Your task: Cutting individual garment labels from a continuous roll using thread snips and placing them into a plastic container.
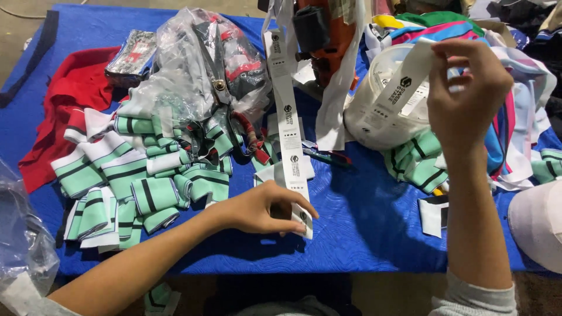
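A person's left hand [263, 209] pinches the near end of a long white label strip [288, 126] against the blue surface [363, 222], thumb and fingers pressed together on the tape at the near centre of the scene. The strip runs away from the hand toward the far side, rising past an orange-and-black tool [322, 35] at far centre. The right hand [465, 93], raised at the right, pinches a second stretch of white label tape [407, 79] between thumb and fingertips; that tape leads down to a white label roll [383, 111] lying just left of the hand. To the left of the left hand lies a heap of mint-green, white and black striped knit pieces [134, 181], spread across the near left of the surface. Behind the heap sits a crumpled clear plastic bag [205, 64] holding dark and red items, and farther left a red cloth [70, 99] is draped on the surface. More striped pieces [418, 167] lie under the roll on the right, beside a pile of multicoloured fabric [515, 105]. Another clear bag [20, 234] shows at the near left edge.
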